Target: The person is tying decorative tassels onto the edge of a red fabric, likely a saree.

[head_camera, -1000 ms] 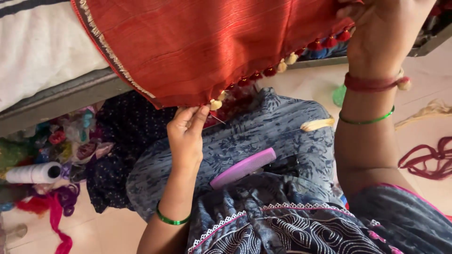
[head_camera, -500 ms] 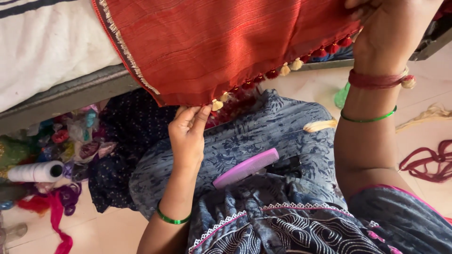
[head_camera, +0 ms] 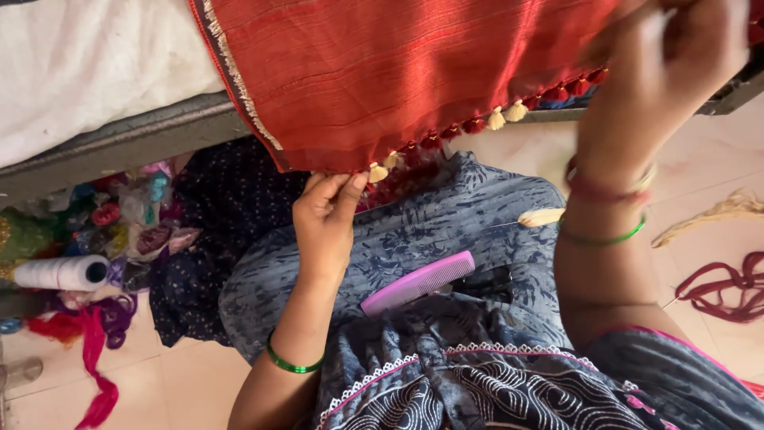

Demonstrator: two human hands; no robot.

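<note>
A red cloth [head_camera: 414,80] with a row of small red and cream tassels [head_camera: 497,119] along its lower edge hangs from the top of the view. My left hand [head_camera: 326,215] pinches that edge beside a cream tassel [head_camera: 377,172]. My right hand [head_camera: 676,56], blurred, is raised at the upper right and grips the cloth's edge there. A pink comb [head_camera: 418,283] lies on my lap, on blue patterned fabric [head_camera: 446,231]. A loose cream tassel [head_camera: 541,216] rests near my right wrist.
A white mattress on a grey bed frame [head_camera: 119,143] runs along the upper left. Under it lie coloured thread bundles [head_camera: 119,215], a white thread cone [head_camera: 60,273] and pink strands [head_camera: 91,350]. Maroon threads [head_camera: 724,287] and pale fibres [head_camera: 716,213] lie on the floor at right.
The red cloth has slid to the right across the view. My left hand has kept its pinch on the lower edge. My right hand has moved slightly and is blurred.
</note>
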